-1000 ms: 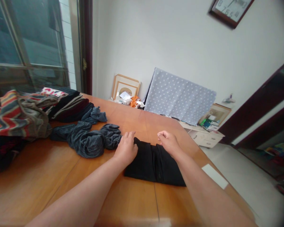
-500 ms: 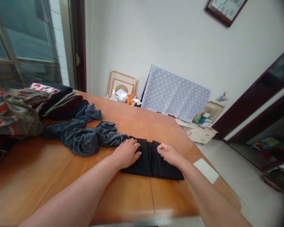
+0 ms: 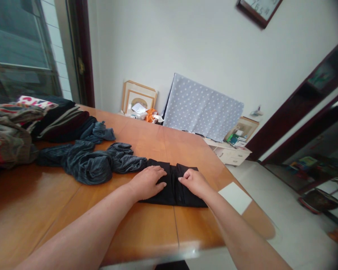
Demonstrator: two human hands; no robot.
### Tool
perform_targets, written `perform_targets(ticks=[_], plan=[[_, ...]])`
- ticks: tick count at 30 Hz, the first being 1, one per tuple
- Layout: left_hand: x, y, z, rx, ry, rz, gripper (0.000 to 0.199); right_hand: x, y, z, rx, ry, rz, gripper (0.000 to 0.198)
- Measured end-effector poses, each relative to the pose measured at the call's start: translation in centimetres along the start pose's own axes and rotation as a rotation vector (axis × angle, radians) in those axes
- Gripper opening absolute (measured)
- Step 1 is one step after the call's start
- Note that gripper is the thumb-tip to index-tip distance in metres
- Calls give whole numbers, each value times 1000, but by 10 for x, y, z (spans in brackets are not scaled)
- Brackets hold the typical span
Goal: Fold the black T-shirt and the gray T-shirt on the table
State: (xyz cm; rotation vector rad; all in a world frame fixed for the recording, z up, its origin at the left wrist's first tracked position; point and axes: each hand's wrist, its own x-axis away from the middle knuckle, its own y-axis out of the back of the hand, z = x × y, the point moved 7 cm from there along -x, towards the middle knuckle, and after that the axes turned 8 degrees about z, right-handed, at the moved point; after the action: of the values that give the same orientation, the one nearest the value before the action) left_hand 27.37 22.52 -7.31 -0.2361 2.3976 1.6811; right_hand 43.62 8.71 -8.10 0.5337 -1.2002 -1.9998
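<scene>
A folded black garment (image 3: 173, 193) lies on the wooden table in front of me, with a raised crease running across its middle. My left hand (image 3: 150, 182) rests palm down on its left part, fingers stretched and thumb apart. On the right part, my right hand (image 3: 195, 182) is closed, its thumb and curled fingers gripping the black cloth near the crease. The fingertips of that hand are partly hidden. A crumpled dark grey garment (image 3: 97, 165) lies just left of the black one, its end close to my left fingers.
A heap of clothes (image 3: 11, 135) covers the table's (image 3: 124, 225) left side. A white sheet (image 3: 235, 197) lies near its right edge. Beyond stand a polka-dot cloth cover (image 3: 202, 108), picture frames (image 3: 139, 96) and a low white cabinet (image 3: 232, 155).
My hands are slightly closer together on the black garment. The view has turned a little to the right, so the surroundings appear further left.
</scene>
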Motion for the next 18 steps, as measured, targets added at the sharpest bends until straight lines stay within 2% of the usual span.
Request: perform_targets(ticks=[4,8,14,18], plan=[[0,2,-3,-9,-8,15,41,2,1,7,112,35,-26,29],[1,6,-8,-27,-9,26,45,0,2,7,192,53,-86,10],[2,6,-9,-32,15,68,62,-3,2,-8,-83,-20,-3,5],[1,4,-8,-21,21,87,66,3,8,-3,-278,-74,52,4]])
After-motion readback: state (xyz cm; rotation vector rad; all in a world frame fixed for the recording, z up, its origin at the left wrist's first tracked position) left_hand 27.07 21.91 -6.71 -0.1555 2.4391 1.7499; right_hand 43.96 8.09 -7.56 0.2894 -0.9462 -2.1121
